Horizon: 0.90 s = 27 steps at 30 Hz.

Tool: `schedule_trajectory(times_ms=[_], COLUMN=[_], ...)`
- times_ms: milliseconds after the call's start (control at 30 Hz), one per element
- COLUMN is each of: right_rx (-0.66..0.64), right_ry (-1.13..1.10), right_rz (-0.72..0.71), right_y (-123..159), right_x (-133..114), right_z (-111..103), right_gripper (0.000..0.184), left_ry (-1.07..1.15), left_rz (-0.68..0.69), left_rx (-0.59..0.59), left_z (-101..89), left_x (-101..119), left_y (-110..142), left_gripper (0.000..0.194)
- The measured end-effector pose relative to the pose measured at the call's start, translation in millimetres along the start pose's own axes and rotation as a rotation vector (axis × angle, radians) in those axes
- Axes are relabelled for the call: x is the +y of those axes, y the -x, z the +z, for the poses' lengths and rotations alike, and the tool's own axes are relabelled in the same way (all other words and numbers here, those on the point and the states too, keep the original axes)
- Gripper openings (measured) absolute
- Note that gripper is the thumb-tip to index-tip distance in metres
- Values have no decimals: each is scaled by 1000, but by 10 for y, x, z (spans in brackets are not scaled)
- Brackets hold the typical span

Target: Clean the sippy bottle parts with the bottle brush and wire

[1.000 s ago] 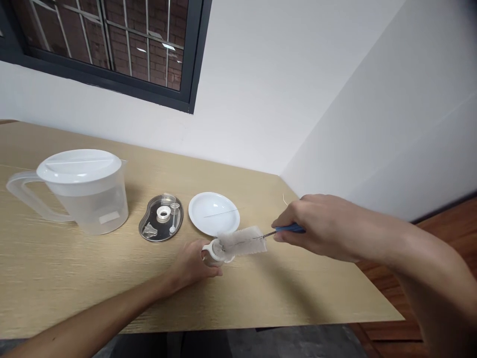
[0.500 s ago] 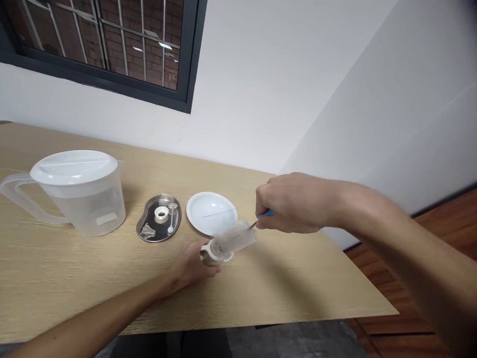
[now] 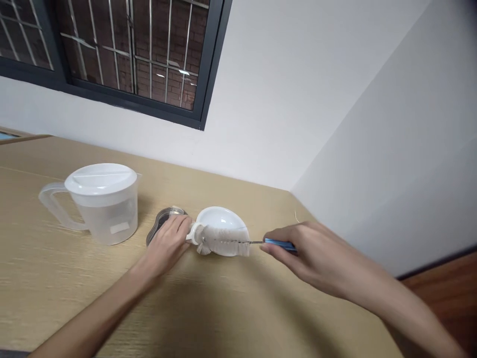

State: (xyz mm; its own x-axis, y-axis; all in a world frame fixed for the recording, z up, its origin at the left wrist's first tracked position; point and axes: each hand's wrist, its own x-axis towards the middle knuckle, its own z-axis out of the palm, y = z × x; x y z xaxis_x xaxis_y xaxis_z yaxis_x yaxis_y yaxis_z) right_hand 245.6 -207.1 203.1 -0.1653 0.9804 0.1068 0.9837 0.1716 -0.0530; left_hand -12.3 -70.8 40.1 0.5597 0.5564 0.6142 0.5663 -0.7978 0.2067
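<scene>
My left hand (image 3: 169, 242) is closed round a small bottle with a white handle piece (image 3: 193, 232), tipped so its mouth faces right; the fingers hide most of its body. In my right hand (image 3: 298, 251) is a bottle brush (image 3: 227, 239), held by its blue handle. Its white bristles lie level, with the tip at or inside the bottle's mouth; how deep I cannot tell. Behind the bristles stands a white bowl (image 3: 219, 215), partly covered by them. A metal kidney-shaped tray (image 3: 158, 222) lies behind my left hand, its contents mostly hidden.
A lidded translucent pitcher (image 3: 106, 211) with liquid in it stands on the left of the wooden table (image 3: 208, 308). Behind the table are a white wall (image 3: 257, 99) and a dark-framed barred window (image 3: 141, 54). The table's right edge runs below my right arm.
The bottle has been raised and turned sideways, and my left hand now blocks the tray. The brush has swung from slanted to level. My view has shifted left and upward.
</scene>
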Motion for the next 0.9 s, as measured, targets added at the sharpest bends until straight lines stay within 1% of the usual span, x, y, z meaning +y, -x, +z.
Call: schedule_trajectory(times_ms=[33, 67, 167, 233, 300, 400, 533, 633, 700, 733, 800, 900], right_rx=[-55, -82, -108, -121, -115, -31, 166, 331, 402, 412, 368, 212], right_ry=[-66, -139, -376, -511, -594, -556, -382, -308, -288, -289, -309, -359], right_rz=[30, 71, 155, 173, 143, 95, 40, -65, -135, -148, -126, -39], right_y=[-63, -124, -283, -368, -439, -523, -603, -667, -707, -723, -742, -742], right_x=[5, 18, 94, 156, 210, 249, 232, 229, 242, 248, 248, 215], right_z=[95, 188, 451, 603, 729, 870, 1065, 1265, 1371, 1400, 1402, 1316], right_gripper=[44, 46, 50, 52, 51, 48, 45, 40, 39, 39, 39, 43], left_ry=[-44, -87, -206, -275, -327, -391, -445, -442, -433, -426, -402, -360], left_rz=[-4, -8, -29, -40, -39, -19, 24, 13, -1, -11, -29, -40], left_rx=[1, 6, 25, 10, -17, -38, -46, -74, -86, -75, -37, -16], left_z=[-1, -1, -11, -29, -57, -106, -129, -107, -90, -84, -72, -40], left_x=[-50, -96, -209, -257, -292, -360, -481, -530, -543, -549, -568, -607], left_y=[-8, -14, -27, -43, -77, -166, -265, -264, -243, -232, -213, -185], left_gripper=[19, 21, 29, 32, 33, 32, 26, 24, 25, 26, 28, 32])
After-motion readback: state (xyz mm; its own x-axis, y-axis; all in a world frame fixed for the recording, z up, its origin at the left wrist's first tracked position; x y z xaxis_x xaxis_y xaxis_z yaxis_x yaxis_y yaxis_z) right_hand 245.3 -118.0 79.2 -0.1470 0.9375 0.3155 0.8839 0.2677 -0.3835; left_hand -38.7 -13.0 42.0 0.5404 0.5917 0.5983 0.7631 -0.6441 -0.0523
